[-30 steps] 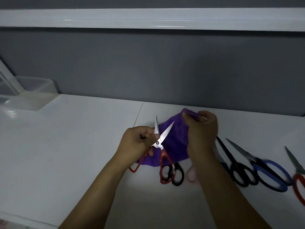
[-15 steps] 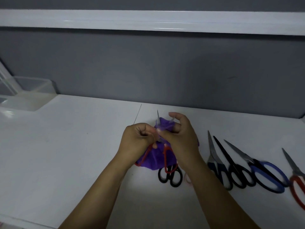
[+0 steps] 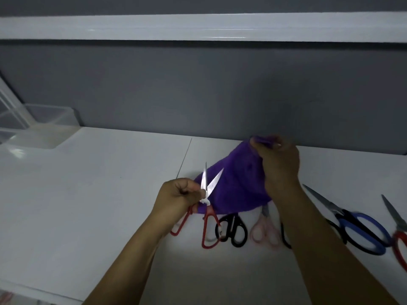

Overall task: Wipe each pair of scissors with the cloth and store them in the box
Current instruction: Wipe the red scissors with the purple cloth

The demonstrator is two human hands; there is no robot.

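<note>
My left hand [image 3: 176, 198] grips red-handled scissors [image 3: 208, 225] near the pivot, blades spread open and pointing up. My right hand [image 3: 278, 166] pinches the top of a purple cloth [image 3: 235, 186], lifted away to the right of the blades; the cloth hangs down behind the scissors. On the white table lie more scissors: a black-handled pair [image 3: 234, 231], a pink pair [image 3: 265, 233], a blue-and-black pair [image 3: 361, 232] and a red pair [image 3: 399, 238] at the right edge. Another dark pair is mostly hidden under my right forearm. The clear plastic box [image 3: 47, 113] stands at the far left.
The white table [image 3: 88, 194] meets a grey wall panel at the back, with a seam running down near the middle. The box's lid leans up at the left edge. The table's front edge runs across the lower left.
My right hand, which had the cloth bunched over the blades half a second ago, has drawn up and right with the cloth, baring the open blades. My left hand holds steady.
</note>
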